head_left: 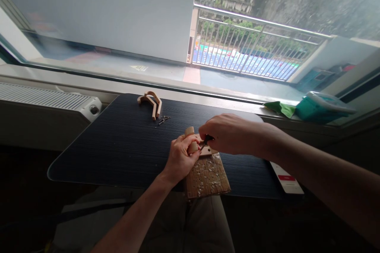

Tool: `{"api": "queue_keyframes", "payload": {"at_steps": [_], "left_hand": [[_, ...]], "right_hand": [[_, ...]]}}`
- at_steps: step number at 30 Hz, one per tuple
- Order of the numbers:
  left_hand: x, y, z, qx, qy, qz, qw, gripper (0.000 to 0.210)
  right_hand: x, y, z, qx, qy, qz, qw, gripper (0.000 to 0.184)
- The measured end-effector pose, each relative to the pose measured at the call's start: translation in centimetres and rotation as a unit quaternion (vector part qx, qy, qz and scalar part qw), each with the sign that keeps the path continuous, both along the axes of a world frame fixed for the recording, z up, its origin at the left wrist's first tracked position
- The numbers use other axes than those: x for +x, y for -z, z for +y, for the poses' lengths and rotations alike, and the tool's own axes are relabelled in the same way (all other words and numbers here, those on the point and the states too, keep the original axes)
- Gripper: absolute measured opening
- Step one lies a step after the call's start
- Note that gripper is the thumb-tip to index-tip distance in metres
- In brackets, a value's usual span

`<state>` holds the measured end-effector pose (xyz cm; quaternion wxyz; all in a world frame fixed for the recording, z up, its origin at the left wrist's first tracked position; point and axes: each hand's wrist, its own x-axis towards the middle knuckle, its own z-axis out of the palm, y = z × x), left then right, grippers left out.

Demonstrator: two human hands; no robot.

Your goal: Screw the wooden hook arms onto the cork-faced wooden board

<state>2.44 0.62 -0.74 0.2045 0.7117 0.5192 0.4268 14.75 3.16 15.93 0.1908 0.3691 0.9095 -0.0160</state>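
My left hand (pixel 181 157) is closed around a light wooden piece (pixel 206 150) with rounded ends and dark holes, pressing it onto a block wrapped in brown tape (pixel 208 176). The block's top is pitted with small holes, and it juts past the table's near edge. My right hand (pixel 227 132) grips a small dark tool (pixel 207 140) with a thin metal shaft, tip down at the wooden piece beside my left fingers. Its exact kind is hidden by the hand. Farther back lie two curved wooden parts (pixel 156 104) and several thin metal screws or nails (pixel 164 119).
The dark table (pixel 97 148) stands against a window sill (pixel 184 93). A phone-like white device (pixel 286 178) lies at its right edge. On the sill are a green cloth (pixel 280 108) and a teal box (pixel 320 107). A radiator (pixel 44 101) is at the left.
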Motion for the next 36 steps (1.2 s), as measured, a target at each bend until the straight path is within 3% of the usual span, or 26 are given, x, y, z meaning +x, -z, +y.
{"api": "queue_keyframes", "payload": {"at_steps": [10,15,18,23,31,36], "left_hand": [[0.2,0.0,-0.1,0.004,-0.007,-0.005,1.0,0.023],[0.2,0.3,0.0,0.007,-0.013,-0.003,1.0,0.027],[0.2,0.4,0.0,0.009,-0.012,0.002,1.0,0.027],[0.1,0.3,0.0,0.006,-0.007,0.009,1.0,0.022],[0.2,0.3,-0.1,0.008,-0.009,0.008,1.0,0.024],[0.2,0.2,-0.1,0.004,-0.013,0.002,1.0,0.022]], "right_hand": [[1.0,0.9,0.0,-0.005,-0.009,0.077,0.997,0.02],[0.5,1.4,-0.1,0.035,0.034,0.066,0.997,0.025],[0.3,1.0,0.0,0.05,0.034,0.043,0.997,0.026],[0.3,0.1,-0.1,0.014,0.001,0.043,0.999,0.018],[-0.1,0.6,-0.1,0.065,0.032,0.022,0.997,0.029],[0.4,-0.4,0.0,0.026,0.011,0.027,0.999,0.021]]}}
